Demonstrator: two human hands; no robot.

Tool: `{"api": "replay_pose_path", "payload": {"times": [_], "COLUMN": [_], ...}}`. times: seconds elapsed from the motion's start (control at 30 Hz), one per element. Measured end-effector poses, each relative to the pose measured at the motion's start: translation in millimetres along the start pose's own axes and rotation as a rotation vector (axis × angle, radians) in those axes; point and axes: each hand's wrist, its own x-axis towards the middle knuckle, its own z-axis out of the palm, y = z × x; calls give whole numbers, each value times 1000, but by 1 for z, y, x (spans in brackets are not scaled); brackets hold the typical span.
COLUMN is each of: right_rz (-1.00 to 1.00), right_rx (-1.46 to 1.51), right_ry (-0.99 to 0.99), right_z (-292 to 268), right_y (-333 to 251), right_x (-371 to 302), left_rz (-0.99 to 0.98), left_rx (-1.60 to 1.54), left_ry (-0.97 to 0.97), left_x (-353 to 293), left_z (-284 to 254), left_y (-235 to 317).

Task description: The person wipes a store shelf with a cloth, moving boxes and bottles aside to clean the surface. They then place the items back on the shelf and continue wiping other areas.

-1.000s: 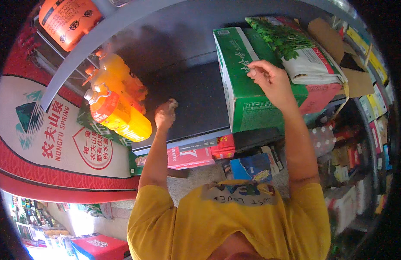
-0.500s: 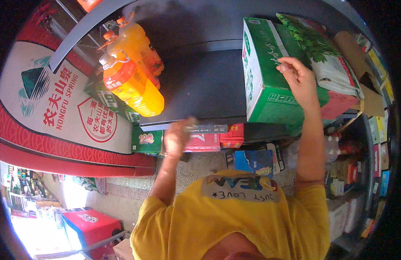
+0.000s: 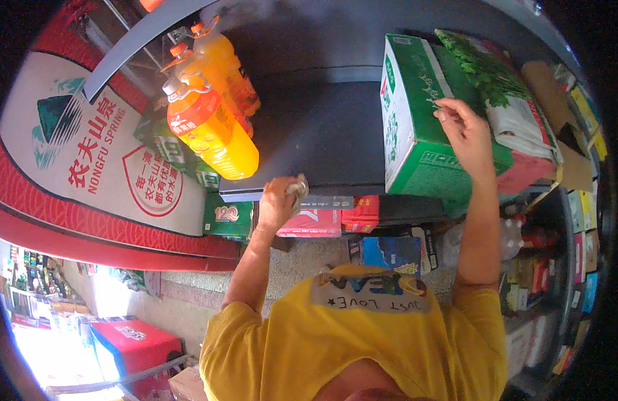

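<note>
My left hand [image 3: 277, 202] is closed around a crumpled whitish cloth [image 3: 298, 190] at the front edge of a dark shelf [image 3: 315, 144]. Just beyond it, large bottles of orange drink stand at the shelf's left; the closest bottle [image 3: 218, 137] has a pale cap and a red-orange label. Over the front of a green carton [image 3: 416, 100] on the right rests or hovers my right hand [image 3: 466, 134], its fingers loosely bent and apart, with nothing visible in them. Whether its fingertips touch the carton, I cannot tell.
Leafy green herbs [image 3: 489, 73] and a folded white bag [image 3: 521, 123] lie on the carton's right part. Below the shelf are a pink box [image 3: 315, 224] and a blue box [image 3: 391, 254]. A red-and-white panel [image 3: 75, 147] curves along the left; packed shelves [image 3: 583, 220] line the right.
My left hand was smeared by motion and now shows sharply, with the cloth plain in it. The whole view has shifted slightly; my right hand stays by the carton.
</note>
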Motion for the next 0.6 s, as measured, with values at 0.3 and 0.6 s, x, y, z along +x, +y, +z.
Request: {"api": "replay_pose_path", "payload": {"times": [0.3,0.6], "right_rz": [94,148], "right_rx": [120,181], "right_ry": [-21,2], "right_z": [-6,-3], "right_y": [-2,0], "right_x": [5,6], "left_rz": [-251,288], "left_rx": [166,-48], "left_ry": [-61,-216], "left_x": [94,45], "left_z": [60,93], "left_y": [-48,88]}}
